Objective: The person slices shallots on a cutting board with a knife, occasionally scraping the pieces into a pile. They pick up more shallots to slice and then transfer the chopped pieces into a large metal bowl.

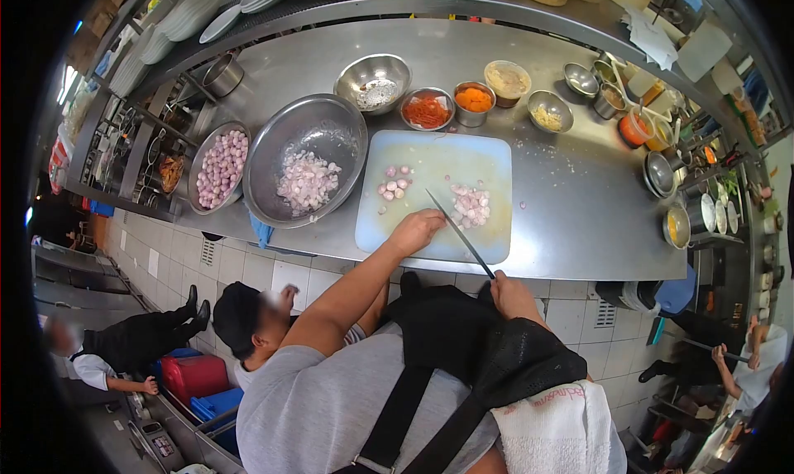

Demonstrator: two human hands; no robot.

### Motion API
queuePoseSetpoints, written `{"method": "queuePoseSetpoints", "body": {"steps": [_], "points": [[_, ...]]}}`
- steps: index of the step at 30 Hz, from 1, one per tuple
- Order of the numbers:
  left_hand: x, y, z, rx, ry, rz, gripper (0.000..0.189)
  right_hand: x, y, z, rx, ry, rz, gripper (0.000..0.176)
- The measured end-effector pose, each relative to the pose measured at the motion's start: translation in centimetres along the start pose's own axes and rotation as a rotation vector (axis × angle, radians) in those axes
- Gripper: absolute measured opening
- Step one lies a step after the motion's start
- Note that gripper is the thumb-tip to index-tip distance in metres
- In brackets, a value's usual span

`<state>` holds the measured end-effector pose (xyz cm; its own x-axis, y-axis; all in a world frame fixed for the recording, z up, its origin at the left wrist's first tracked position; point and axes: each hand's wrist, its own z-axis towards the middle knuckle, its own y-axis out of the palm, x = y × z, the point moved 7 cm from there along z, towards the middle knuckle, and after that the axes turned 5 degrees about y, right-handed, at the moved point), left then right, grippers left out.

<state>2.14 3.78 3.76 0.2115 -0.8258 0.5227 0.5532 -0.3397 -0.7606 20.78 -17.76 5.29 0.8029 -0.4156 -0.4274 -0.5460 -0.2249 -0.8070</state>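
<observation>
My right hand grips the handle of a knife, its blade slanting up and left across the white cutting board. My left hand is closed on the board beside the blade, fingers pinched together; what they hold is hidden. Right of the blade lies a pile of chopped shallots. Several whole peeled shallots sit at the board's left. A large steel bowl, left of the board, contains more cut shallots.
A bowl of whole shallots stands at far left. Behind the board are a steel bowl, chopped red pieces, an orange ingredient and a plastic tub. A co-worker is close on my left. A shelf spans the back.
</observation>
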Motion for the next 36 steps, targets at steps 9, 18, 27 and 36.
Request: {"method": "queuePoseSetpoints", "body": {"steps": [9, 18, 27, 36], "points": [[0.3, 0.0, -0.5, 0.048, 0.001, 0.039, 0.02, 0.7, 0.3, 0.1, -0.008, -0.023, 0.015, 0.027], [0.3, 0.5, -0.8, 0.056, -0.022, 0.084, 0.018, 2.1, 1.9, 0.8, -0.024, -0.064, 0.049, 0.026], [0.6, 0.3, -0.8, 0.059, -0.027, 0.101, 0.016, 1.0, 0.4, 0.6, -0.061, -0.075, 0.033, 0.024], [2.4, -0.7, -0.9, 0.207, -0.038, 0.059, 0.006, 3.2, 1.3, 3.5, -0.07, -0.129, 0.268, 0.03]]}}
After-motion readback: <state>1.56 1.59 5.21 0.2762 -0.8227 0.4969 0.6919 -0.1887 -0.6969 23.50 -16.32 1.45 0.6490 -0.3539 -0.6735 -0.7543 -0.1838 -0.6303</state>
